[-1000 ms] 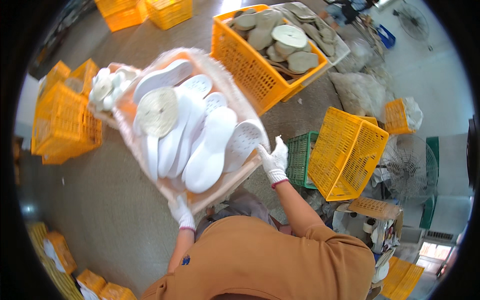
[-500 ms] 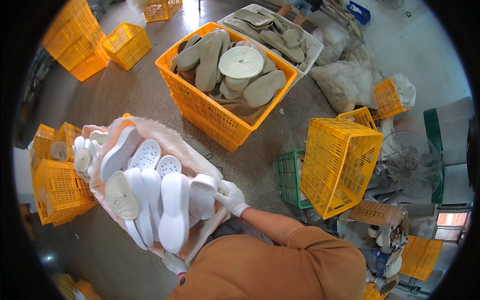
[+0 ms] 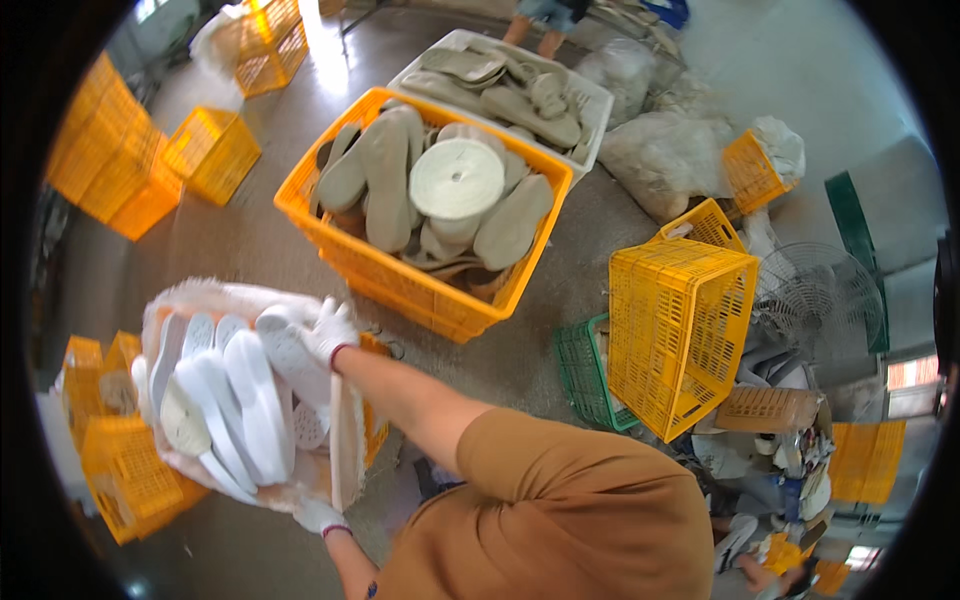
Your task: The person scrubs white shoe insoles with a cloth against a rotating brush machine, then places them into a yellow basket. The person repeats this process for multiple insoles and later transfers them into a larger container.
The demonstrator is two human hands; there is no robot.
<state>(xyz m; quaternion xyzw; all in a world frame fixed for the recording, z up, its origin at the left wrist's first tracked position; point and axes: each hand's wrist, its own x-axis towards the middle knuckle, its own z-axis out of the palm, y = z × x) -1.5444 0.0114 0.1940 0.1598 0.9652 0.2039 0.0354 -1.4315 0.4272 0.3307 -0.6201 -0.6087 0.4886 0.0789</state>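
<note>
A yellow crate (image 3: 375,408) lined with pale fluffy fabric (image 3: 345,440) stands at the left, full of white clog-like shoes and soles (image 3: 258,400). On the pile's left side rests a cream-coloured pad (image 3: 183,420). My right hand (image 3: 330,335), in a white glove, grips the far right rim of the lining beside a perforated white shoe (image 3: 290,345). Its thumb and fingers are partly spread over the edge. At the near edge, my left hand (image 3: 319,516), also gloved, holds the lined rim from below; its fingertips are hidden.
Ahead, a yellow crate (image 3: 425,300) holds grey-beige soles and a white roll (image 3: 457,180). Behind it sits a white crate (image 3: 600,110) of soles, near a person's legs (image 3: 535,30). Right are a tipped yellow crate (image 3: 640,330), a green crate (image 3: 585,375) and a fan (image 3: 820,300).
The lined crate with its white shoes has moved left and turned in view, with both hands at its rim. My right arm now reaches farther left. The whole view has shifted somewhat.
</note>
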